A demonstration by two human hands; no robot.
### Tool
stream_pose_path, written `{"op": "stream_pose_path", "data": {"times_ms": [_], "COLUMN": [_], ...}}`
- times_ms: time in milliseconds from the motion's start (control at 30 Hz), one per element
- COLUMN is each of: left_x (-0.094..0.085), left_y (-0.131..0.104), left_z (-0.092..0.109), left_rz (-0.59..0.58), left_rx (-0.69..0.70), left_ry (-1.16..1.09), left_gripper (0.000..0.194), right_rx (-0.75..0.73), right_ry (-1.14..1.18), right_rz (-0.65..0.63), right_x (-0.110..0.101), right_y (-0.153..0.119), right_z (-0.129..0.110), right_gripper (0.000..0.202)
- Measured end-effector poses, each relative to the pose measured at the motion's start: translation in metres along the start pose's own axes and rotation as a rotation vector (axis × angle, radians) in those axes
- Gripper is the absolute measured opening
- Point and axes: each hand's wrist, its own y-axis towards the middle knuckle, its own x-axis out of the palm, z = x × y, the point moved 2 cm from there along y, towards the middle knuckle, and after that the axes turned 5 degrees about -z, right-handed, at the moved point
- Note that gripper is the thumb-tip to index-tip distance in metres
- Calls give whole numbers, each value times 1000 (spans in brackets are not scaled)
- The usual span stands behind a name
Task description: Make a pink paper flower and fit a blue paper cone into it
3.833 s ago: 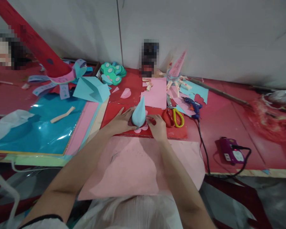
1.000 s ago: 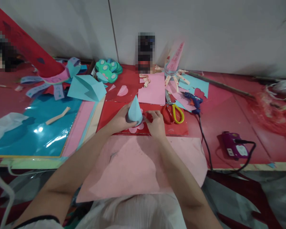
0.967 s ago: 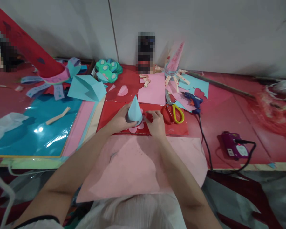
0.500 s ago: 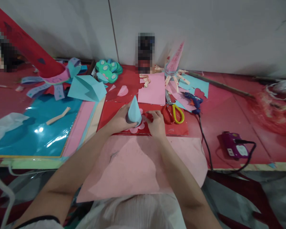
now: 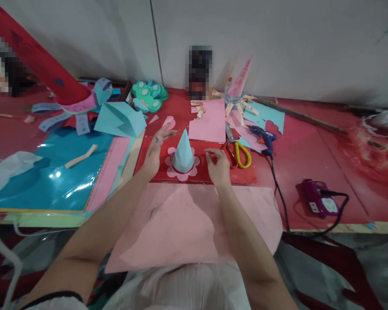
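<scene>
- Pink paper sheet (image 5: 197, 224) along the near edge of the counter (image 5: 297, 168).
- Light-blue paper cone (image 5: 184, 154), upright within a ring of pink paper petals (image 5: 181, 175), over a red board (image 5: 242, 176).
- Right hand (image 5: 218, 165), fingers curled, between cone and scissors (image 5: 245, 156); whether its grip pinches anything is hard to tell.
- Left hand (image 5: 154, 150), grip spread wide, beside the cone and apart from it.
- Blue glue gun (image 5: 267, 138) beyond the scissors.
- Pink paper cone (image 5: 241, 82) near the wall (image 5: 278, 43).
</scene>
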Motion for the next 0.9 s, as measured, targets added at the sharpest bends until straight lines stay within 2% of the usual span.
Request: {"op": "stream_pose_path", "data": {"times_ms": [233,400,567,700,900], "left_x": [-7,-7,-4,-4,0], "left_y": [4,5,4,6,18], "left_z": [-19,-31,-34,-32,-26], "left_rz": [178,129,-29,-66,-61], "left_rx": [-128,-266,-276,-314,-301], "left_ry": [213,370,510,534,588], "left_gripper": [30,32,33,32,28], "right_rx": [-47,-124,-156,-168,-227], "right_ry": [38,-16,-159,-238,-416], "right_rz": [-60,-74,69,156,28], "right_x": [7,13,12,12,11], "right_y": [-1,-1,1,1,20], "right_z": [1,7,14,19,18], "right_gripper": [21,25,26,27,30]}}
